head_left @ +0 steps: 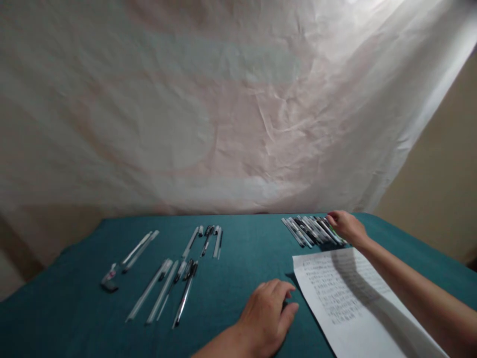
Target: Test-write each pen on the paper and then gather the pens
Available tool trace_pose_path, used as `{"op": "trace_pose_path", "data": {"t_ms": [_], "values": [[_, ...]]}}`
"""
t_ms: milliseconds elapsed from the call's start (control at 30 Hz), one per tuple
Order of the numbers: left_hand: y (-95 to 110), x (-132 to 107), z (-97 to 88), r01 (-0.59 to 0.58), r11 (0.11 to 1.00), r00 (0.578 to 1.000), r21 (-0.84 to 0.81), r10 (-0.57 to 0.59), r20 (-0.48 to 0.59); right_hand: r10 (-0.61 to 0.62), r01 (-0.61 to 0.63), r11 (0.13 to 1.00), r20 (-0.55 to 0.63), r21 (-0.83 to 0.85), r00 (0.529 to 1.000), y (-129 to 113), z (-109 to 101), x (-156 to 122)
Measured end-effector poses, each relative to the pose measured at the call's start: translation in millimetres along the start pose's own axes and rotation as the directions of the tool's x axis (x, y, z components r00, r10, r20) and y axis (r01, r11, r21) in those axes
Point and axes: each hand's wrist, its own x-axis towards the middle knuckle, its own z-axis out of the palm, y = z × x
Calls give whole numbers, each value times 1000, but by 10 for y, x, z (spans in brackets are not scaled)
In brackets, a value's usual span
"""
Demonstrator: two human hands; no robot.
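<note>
Right hand (346,227) bent over the pen row (313,231) near the bench (249,248)'s far edge, can't tell if it's gripping. Left hand (266,313) half-curled, empty, decent gap to the loose pens (185,295).

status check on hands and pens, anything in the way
Right hand at right end of pen row. Left hand loosely open beside paper. Paper under right forearm; nothing visibly blocks pen row.

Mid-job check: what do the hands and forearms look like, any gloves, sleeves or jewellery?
The left hand and right hand are gloveless, with no ring or watch that I can make out. The left forearm and right forearm are bare as far as they show, no sleeve in view.
</note>
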Motion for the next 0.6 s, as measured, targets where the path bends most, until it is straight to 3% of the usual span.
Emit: {"op": "trace_pose_path", "data": {"t_ms": [67, 133, 233, 400, 600], "values": [[-56, 21, -89, 44, 998, 997, 54, -41, -65, -188, 195, 976, -78, 96, 979, -329, -32, -240], [-182, 54, -198, 115, 985, 986, 131, -98, -134, -372, 390, 895, -120, 216, 921, -676, -64, -587], [-463, 96, -385, 242, 935, 959, 259, -189, -212, -560, 553, 751, -96, 362, 823, -1148, -118, -1193], [-940, 85, -626, 442, 786, 888, 432, -315, -335, -710, 636, 631, 1, 444, 704, -1640, -171, -1915], [-1245, 38, -643, 508, 726, 859, 464, -385, -337, -762, 652, 571, 26, 498, 647, -1782, -102, -2125]]}}
